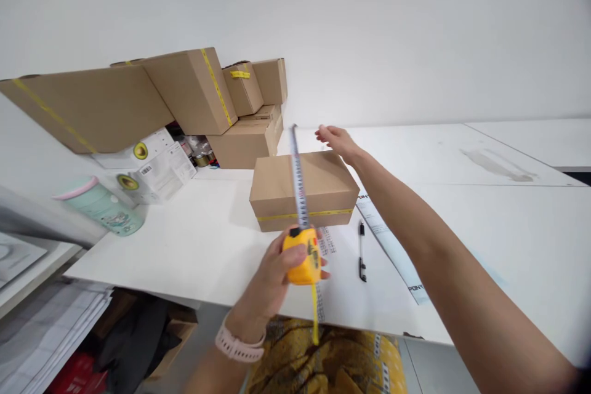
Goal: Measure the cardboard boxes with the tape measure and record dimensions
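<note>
Yellow patterned cloth (323,360) sits lowest in view, on the person's front, tucked just under the near edge of the counter (484,228). Pink watch (239,345) on the left wrist.

Left hand (272,277) is up over that near edge, grip clenched around a yellow tape measure (303,263). A yellow strap (314,314) hangs from the case, down past the edge.

Blade (298,172) is out, running away from the case across the top of a cardboard box (318,184). Its tip stands just beyond the box's far edge.

Right hand (336,138) reaches over the box's far right corner, grip released, fingers spread. It is close to the blade tip, with a small gap showing between them.

Box lies flat mid-counter, long face toward the person, a yellow band along that face.

Just right of the box: a long paper strip (392,246) lying slantwise, and a black pen (362,252) beside it. Past those the counter runs wide and open to the right.

Left of the box, an open stretch reaches a pale green tumbler (99,206) near the counter's left edge.

At the back left, stacked cartons (184,92) lean by the wall over white packs (152,166), with a narrow gap between the stack and the box.
</note>
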`<action>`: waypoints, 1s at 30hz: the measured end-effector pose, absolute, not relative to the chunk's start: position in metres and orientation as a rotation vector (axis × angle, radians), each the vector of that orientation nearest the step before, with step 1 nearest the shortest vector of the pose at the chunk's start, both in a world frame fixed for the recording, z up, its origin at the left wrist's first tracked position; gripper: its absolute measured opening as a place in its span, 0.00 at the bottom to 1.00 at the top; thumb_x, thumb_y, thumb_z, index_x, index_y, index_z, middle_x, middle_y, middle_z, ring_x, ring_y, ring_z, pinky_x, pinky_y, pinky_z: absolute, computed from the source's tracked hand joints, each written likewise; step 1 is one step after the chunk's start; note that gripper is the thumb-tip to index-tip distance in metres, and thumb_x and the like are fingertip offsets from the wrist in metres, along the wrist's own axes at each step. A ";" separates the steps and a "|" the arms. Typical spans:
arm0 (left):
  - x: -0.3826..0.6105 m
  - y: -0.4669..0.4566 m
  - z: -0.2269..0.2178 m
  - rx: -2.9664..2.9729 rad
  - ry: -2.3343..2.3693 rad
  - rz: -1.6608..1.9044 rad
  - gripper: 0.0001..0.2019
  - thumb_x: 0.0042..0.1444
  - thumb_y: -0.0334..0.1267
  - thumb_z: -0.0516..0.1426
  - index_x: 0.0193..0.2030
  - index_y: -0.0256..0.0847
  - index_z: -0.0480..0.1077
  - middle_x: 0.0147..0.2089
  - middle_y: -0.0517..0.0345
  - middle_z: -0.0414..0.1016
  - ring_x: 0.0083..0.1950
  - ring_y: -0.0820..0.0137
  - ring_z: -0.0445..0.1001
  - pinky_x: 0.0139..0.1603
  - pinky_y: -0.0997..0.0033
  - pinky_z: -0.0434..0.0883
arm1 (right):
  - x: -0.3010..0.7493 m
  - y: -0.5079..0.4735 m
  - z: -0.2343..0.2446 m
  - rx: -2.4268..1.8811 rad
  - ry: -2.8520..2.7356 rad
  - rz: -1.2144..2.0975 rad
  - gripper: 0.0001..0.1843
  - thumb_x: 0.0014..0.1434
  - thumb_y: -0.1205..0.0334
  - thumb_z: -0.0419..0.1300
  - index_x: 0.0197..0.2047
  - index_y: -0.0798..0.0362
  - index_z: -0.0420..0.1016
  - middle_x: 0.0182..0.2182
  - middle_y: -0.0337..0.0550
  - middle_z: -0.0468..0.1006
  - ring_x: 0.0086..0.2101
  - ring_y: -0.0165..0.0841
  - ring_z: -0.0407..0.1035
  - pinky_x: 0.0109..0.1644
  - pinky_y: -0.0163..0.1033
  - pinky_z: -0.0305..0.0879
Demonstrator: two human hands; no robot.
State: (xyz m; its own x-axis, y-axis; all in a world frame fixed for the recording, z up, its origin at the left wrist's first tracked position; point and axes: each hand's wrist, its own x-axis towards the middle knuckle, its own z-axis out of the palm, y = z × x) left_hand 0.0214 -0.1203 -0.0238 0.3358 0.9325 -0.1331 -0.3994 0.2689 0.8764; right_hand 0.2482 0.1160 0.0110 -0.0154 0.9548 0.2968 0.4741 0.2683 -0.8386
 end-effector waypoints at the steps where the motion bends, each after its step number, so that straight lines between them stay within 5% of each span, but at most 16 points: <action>1: 0.009 -0.120 -0.029 0.925 0.816 1.099 0.28 0.45 0.50 0.73 0.51 0.42 0.73 0.50 0.51 0.76 0.41 0.62 0.79 0.43 0.56 0.81 | 0.258 0.107 0.009 -1.355 -1.578 0.646 0.26 0.70 0.37 0.48 0.46 0.50 0.73 0.50 0.52 0.79 0.45 0.37 0.72 0.47 0.41 0.68; 6: -0.041 -0.093 -0.063 1.098 1.167 1.373 0.32 0.44 0.49 0.73 0.53 0.43 0.68 0.40 0.60 0.75 0.41 0.65 0.79 0.46 0.60 0.81 | 0.299 0.054 -0.036 -1.438 -1.358 0.749 0.30 0.70 0.38 0.48 0.56 0.54 0.74 0.44 0.52 0.79 0.43 0.37 0.73 0.48 0.42 0.69; 8: -0.050 -0.079 -0.070 1.081 1.169 1.366 0.30 0.44 0.50 0.73 0.50 0.42 0.67 0.39 0.61 0.75 0.39 0.65 0.79 0.46 0.58 0.81 | 0.304 0.032 -0.057 -1.393 -1.451 0.865 0.36 0.70 0.35 0.44 0.68 0.50 0.66 0.47 0.51 0.78 0.43 0.37 0.73 0.47 0.43 0.70; 11: -0.055 -0.064 -0.064 1.060 1.097 1.344 0.28 0.44 0.50 0.72 0.48 0.41 0.68 0.39 0.60 0.75 0.39 0.65 0.79 0.45 0.56 0.81 | 0.297 0.013 -0.067 -1.288 -1.595 0.825 0.37 0.66 0.34 0.52 0.71 0.43 0.63 0.56 0.49 0.75 0.49 0.39 0.71 0.51 0.43 0.70; 16: -0.058 -0.050 -0.023 1.126 0.977 1.372 0.28 0.45 0.49 0.71 0.50 0.41 0.69 0.53 0.52 0.76 0.40 0.61 0.81 0.44 0.53 0.82 | 0.286 0.022 -0.027 -1.335 -1.524 0.607 0.25 0.62 0.36 0.59 0.51 0.46 0.80 0.45 0.44 0.79 0.42 0.38 0.70 0.45 0.41 0.67; 20: -0.055 -0.042 0.003 1.199 0.961 1.324 0.30 0.45 0.49 0.69 0.53 0.38 0.70 0.51 0.49 0.77 0.42 0.58 0.81 0.43 0.53 0.82 | 0.287 0.051 0.003 -1.453 -1.484 0.424 0.25 0.62 0.36 0.58 0.34 0.50 0.78 0.39 0.45 0.76 0.40 0.38 0.69 0.47 0.42 0.64; 23: -0.042 -0.052 0.005 1.228 0.976 1.370 0.29 0.45 0.50 0.70 0.51 0.41 0.69 0.53 0.50 0.76 0.41 0.60 0.80 0.42 0.56 0.82 | 0.284 0.077 0.011 -1.443 -1.521 0.334 0.22 0.64 0.41 0.58 0.32 0.51 0.75 0.42 0.48 0.74 0.43 0.38 0.69 0.49 0.42 0.63; 30: 0.015 -0.107 -0.037 1.096 0.762 1.028 0.29 0.45 0.50 0.72 0.52 0.44 0.71 0.55 0.47 0.75 0.41 0.62 0.79 0.42 0.57 0.82 | 0.269 0.110 0.018 -1.476 -1.595 0.314 0.15 0.68 0.56 0.53 0.30 0.50 0.67 0.32 0.44 0.77 0.34 0.36 0.66 0.41 0.41 0.58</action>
